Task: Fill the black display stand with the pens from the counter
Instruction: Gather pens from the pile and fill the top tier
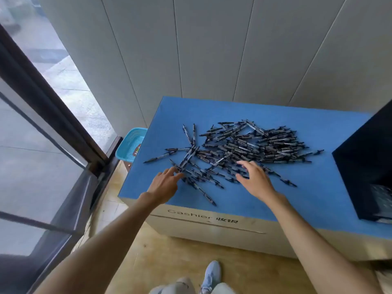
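Observation:
A big loose pile of dark pens [250, 147] lies spread over the blue counter top [307, 198]. The black display stand [369, 166] sits at the counter's right edge, partly cut off by the frame. My left hand [164, 183] reaches in from the left with its fingers stretched out, the fingertips touching pens at the pile's near-left edge. My right hand [254, 179] hovers over the near side of the pile, fingers spread and relaxed, holding nothing.
A light blue plastic basket [131, 145] stands on the floor left of the counter, beside a glass door with a dark frame [48, 115]. Grey wall panels rise behind the counter. My shoe [212, 274] shows on the wooden floor below.

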